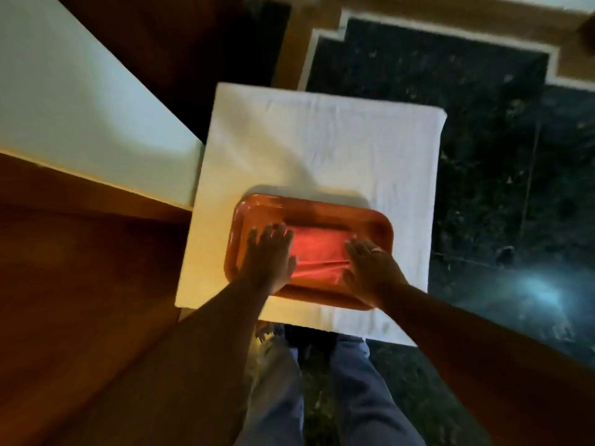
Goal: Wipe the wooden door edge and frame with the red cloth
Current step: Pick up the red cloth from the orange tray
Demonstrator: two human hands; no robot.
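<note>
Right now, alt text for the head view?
Seen from above, a person's left hand and right hand press flat on a folded red cloth lying in an orange tray. The tray sits on a white-covered stand over a dark floor, with a wooden door at the left.
</note>
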